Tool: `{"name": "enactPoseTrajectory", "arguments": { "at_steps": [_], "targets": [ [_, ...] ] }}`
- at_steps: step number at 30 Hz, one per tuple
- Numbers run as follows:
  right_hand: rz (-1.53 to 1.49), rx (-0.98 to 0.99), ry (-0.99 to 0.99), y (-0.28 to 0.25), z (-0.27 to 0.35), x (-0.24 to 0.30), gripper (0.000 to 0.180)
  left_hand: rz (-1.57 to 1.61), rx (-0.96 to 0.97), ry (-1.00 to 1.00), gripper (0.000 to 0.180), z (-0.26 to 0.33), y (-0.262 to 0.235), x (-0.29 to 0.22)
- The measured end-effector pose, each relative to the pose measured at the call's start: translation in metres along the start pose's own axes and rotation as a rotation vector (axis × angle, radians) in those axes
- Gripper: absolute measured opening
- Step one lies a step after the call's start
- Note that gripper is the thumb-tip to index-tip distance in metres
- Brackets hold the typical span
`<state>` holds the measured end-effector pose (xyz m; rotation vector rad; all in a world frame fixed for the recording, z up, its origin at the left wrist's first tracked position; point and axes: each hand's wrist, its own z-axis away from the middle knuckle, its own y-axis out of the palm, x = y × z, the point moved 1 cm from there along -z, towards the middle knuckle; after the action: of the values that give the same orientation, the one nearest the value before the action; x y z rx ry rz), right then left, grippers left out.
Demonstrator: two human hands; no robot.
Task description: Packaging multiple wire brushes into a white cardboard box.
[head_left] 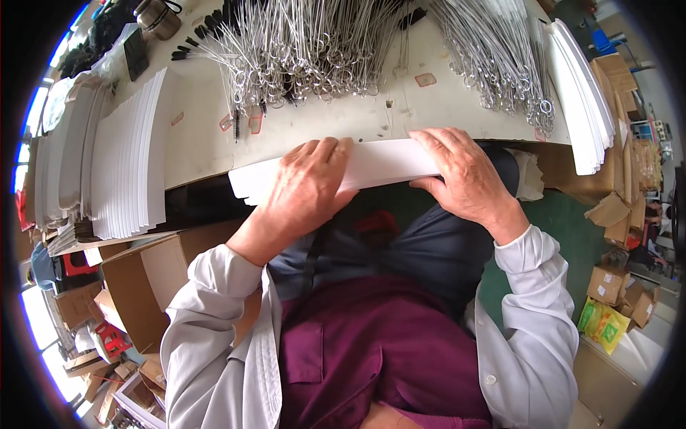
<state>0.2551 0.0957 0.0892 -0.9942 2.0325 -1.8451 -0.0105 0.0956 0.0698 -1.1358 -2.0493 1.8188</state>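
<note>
A small stack of long, narrow white card pieces (386, 161) lies across the near edge of the table, in front of my body. My left hand (304, 182) is closed over its left part, fingers on top and thumb on the near side. At the right end my right hand (464, 171) grips it, with the fingers over the far edge and the thumb beneath the near edge. Beyond my hands lies a large heap of thin wire brushes (307, 64) with ring-shaped ends and some black bristles. A second bunch of wire pieces with rings (500, 68) lies to its right.
On the left of the table stands a row of white card pieces (132, 161); another white stack (582, 100) sits at the right edge. A metal flask (158, 19) is at the far left. Open cardboard boxes (146, 286) are by my left arm, more cartons (614, 282) at the right.
</note>
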Motion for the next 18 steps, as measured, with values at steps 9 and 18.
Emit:
{"name": "enactPoseTrajectory", "arguments": {
  "at_steps": [9, 18],
  "targets": [
    [0.076, -0.039, -0.131, 0.013, -0.013, 0.011, 0.065, 0.038, 0.011, 0.014, 0.062, -0.014, 0.005, -0.008],
    [0.138, -0.095, -0.108, 0.002, -0.026, -0.027, 0.065, -0.097, -0.037, -0.011, 0.07, -0.02, -0.014, 0.021]
  ]
}}
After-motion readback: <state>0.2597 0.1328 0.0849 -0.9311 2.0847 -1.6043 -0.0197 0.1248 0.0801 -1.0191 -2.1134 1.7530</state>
